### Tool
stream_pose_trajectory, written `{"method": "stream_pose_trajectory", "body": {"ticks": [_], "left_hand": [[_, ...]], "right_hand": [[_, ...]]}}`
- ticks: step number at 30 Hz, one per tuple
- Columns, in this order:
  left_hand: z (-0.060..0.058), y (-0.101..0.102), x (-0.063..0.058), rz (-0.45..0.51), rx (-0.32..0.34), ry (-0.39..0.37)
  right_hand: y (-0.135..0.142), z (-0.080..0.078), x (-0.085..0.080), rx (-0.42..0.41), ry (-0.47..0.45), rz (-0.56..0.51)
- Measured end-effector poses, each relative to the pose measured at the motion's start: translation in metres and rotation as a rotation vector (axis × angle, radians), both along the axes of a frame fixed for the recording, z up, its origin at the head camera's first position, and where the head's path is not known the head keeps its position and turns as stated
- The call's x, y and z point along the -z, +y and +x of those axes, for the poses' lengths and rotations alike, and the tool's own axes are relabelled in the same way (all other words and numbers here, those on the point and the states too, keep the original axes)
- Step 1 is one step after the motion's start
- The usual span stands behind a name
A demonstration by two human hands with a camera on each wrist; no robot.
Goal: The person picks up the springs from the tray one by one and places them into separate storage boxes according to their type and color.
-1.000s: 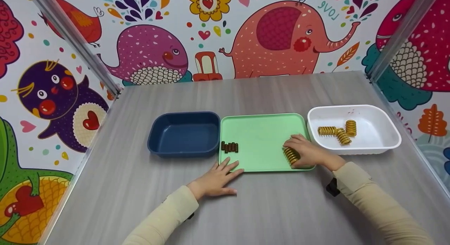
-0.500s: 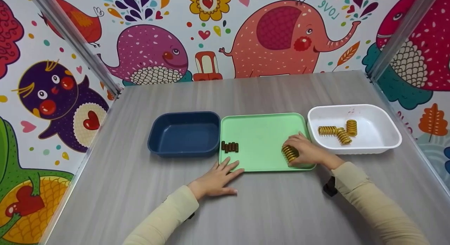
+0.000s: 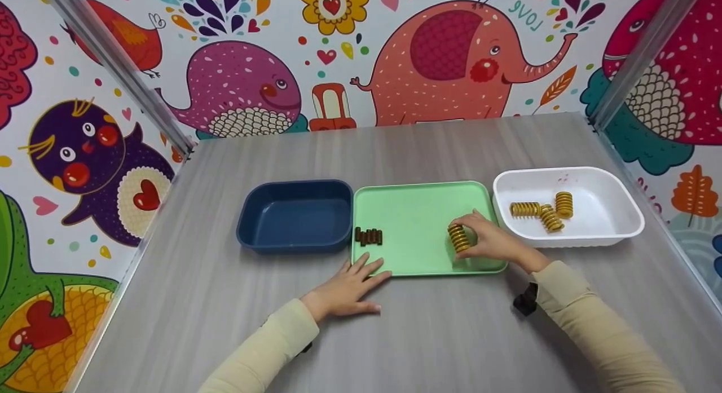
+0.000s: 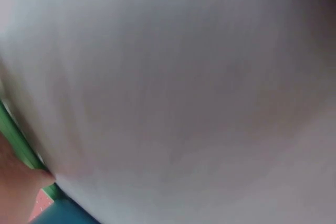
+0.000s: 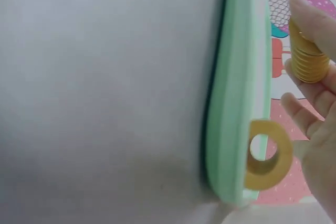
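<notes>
In the head view my right hand [image 3: 489, 241] pinches a yellow coil spring [image 3: 459, 238] between thumb and fingers over the right part of the green tray [image 3: 417, 212]. The right wrist view shows the held spring [image 5: 310, 59] and a second yellow coil spring [image 5: 270, 156], end-on at the tray's edge near the palm; the hand hides it in the head view. My left hand [image 3: 347, 288] rests with spread fingers on the tray's front left edge. Several small dark brown springs [image 3: 368, 237] lie side by side in a row beyond its fingertips.
A dark blue bin [image 3: 296, 215] stands against the tray's left side. On the right, a white bin [image 3: 598, 212] contains 3 yellow coil springs [image 3: 550, 218]. Printed panels bound the grey table [image 3: 406, 336] at the back and sides.
My right hand has moved a little left and away from me with the yellow coil spring, now pinched at its ends. The left hand stays where it was.
</notes>
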State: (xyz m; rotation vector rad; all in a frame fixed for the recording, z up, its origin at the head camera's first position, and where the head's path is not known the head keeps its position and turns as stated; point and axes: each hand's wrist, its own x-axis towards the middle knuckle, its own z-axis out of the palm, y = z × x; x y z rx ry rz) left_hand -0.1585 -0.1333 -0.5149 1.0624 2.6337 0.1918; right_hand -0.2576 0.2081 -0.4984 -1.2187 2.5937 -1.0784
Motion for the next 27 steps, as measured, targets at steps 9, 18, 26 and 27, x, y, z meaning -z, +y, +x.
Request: {"method": "stream_pose_trajectory", "body": {"ticks": [9, 18, 26, 27], "left_hand": [[0.000, 0.000, 0.000, 0.004, -0.007, -0.025], [0.000, 0.000, 0.001, 0.005, -0.003, -0.018], [0.000, -0.001, 0.002, 0.016, -0.001, -0.007], [0.000, -0.001, 0.002, 0.014, 0.000, -0.006]], "right_hand": [[-0.004, 0.007, -0.013, 0.097, -0.095, -0.096], [0.009, 0.007, -0.029, 0.198, -0.236, -0.133], [0.026, 0.004, -0.039, 0.263, -0.234, -0.206], [0.029, 0.003, -0.040, 0.271, -0.243, -0.221]]}}
